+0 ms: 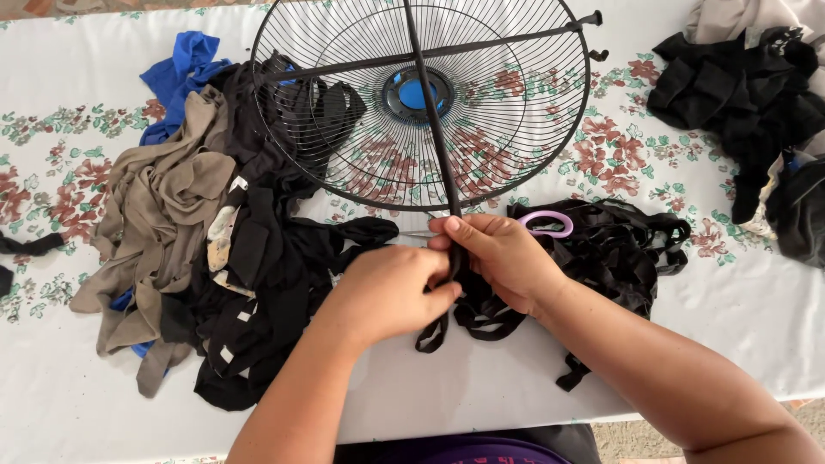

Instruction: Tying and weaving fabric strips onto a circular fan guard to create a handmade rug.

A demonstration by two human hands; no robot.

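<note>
A round black wire fan guard [361, 163] with a blue hub lies on the flowered tablecloth. A black fabric strip [430, 120] runs straight across the guard from its far rim to its near rim. At that near rim both hands meet. My left hand [387, 292] pinches the strip just below the rim. My right hand [503, 258] grips the same strip from the right, fingers curled over it. The strip's loose ends [434, 335] hang below my hands. A second black strip crosses the guard from side to side.
Scissors with lilac handles [550, 223] lie behind my right hand on a heap of black strips [619, 249]. A pile of beige, black and blue cloth [189, 223] lies left. Dark clothes [748, 94] sit far right. The table's near edge runs below my forearms.
</note>
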